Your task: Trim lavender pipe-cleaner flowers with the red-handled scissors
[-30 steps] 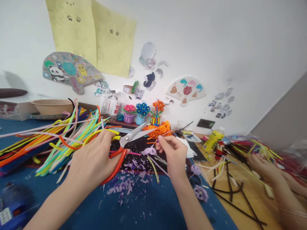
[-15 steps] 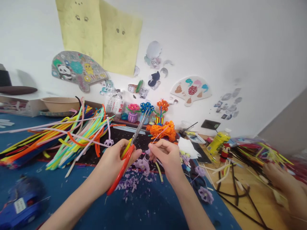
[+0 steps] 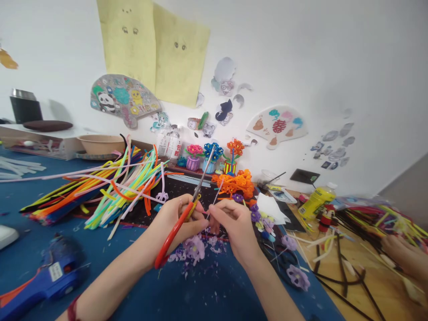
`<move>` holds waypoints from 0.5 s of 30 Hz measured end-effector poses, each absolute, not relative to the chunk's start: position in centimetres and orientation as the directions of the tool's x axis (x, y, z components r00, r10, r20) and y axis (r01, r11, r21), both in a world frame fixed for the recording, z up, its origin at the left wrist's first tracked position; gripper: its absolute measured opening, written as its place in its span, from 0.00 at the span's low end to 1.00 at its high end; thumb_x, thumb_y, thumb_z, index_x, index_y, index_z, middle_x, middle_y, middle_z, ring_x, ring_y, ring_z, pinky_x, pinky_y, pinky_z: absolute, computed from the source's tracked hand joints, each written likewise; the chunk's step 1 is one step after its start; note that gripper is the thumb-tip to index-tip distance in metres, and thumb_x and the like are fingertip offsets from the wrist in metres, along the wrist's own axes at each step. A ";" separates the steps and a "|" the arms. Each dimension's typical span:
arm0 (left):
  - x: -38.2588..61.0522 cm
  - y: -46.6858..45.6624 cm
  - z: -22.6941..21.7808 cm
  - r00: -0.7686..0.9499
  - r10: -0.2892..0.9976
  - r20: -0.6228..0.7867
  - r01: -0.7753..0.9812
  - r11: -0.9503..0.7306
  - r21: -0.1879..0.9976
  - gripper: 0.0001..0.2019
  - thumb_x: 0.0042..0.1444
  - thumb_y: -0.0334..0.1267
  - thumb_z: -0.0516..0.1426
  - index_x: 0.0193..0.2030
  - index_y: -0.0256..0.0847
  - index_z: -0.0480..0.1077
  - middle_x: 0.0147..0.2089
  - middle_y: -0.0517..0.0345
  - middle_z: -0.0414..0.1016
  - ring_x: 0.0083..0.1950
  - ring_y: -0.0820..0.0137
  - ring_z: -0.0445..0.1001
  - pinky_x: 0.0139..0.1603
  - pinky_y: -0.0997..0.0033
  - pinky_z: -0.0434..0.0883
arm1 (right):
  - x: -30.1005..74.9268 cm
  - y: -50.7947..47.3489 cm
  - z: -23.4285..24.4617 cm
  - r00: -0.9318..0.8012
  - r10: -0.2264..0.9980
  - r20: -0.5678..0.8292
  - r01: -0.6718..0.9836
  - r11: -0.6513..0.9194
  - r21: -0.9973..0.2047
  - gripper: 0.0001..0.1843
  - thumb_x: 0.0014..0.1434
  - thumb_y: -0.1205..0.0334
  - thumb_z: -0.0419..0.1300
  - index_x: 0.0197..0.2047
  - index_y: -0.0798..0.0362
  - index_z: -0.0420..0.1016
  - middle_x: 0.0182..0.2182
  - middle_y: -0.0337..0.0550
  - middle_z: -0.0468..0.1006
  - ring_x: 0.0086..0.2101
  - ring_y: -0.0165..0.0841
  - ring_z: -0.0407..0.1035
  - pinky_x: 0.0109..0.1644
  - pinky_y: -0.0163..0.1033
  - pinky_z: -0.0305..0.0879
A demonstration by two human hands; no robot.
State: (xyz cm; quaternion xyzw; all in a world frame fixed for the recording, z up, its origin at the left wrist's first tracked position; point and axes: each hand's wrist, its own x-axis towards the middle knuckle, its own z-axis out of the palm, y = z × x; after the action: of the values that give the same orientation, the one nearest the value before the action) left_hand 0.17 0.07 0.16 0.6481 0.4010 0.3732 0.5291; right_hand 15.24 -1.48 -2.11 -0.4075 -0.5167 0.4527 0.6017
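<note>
My left hand (image 3: pixel 180 225) is wrapped around red-handled scissors (image 3: pixel 172 236), whose metal blades point up and away from me. Its thumb and fingertips meet those of my right hand (image 3: pixel 234 223) over the table. Between my right thumb and fingers is a thin pale-purple stem (image 3: pixel 219 192), its upper end sticking up. Just below the hands is a lavender fuzzy flower (image 3: pixel 194 248); whether it joins the stem is hidden. Purple trimmings (image 3: pixel 210 269) lie scattered beneath.
Colourful pipe cleaners (image 3: pixel 127 191) lie in a pile at left, near a blue glue gun (image 3: pixel 58 272). Potted craft flowers (image 3: pixel 214 158) stand along the wall. Right are lavender flowers (image 3: pixel 297 277), a yellow bottle (image 3: pixel 317 200) and another person's hand (image 3: pixel 404 256).
My view has swung left, so the scene sits further right. My fingertips have come together, and the lavender flower below them shows more fully. The other person's hand shifted toward the right edge.
</note>
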 end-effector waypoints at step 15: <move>-0.5 0.2 0.4 0.484 0.872 0.068 0.142 -0.156 0.977 0.12 0.44 0.39 0.61 0.32 0.41 0.61 0.24 0.68 0.68 0.22 0.78 0.64 0.23 0.78 0.60 | 17.3 -0.4 -1.7 0.223 0.969 0.110 -0.416 0.197 -0.888 0.09 0.46 0.60 0.68 0.25 0.57 0.76 0.17 0.36 0.71 0.18 0.24 0.62 0.19 0.29 0.56</move>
State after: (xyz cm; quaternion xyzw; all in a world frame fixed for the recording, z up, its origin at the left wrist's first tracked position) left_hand -0.54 0.16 0.44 0.6782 0.3740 0.3434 0.5312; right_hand 17.32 -0.42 -1.74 -0.3806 -0.3632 0.5067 0.6830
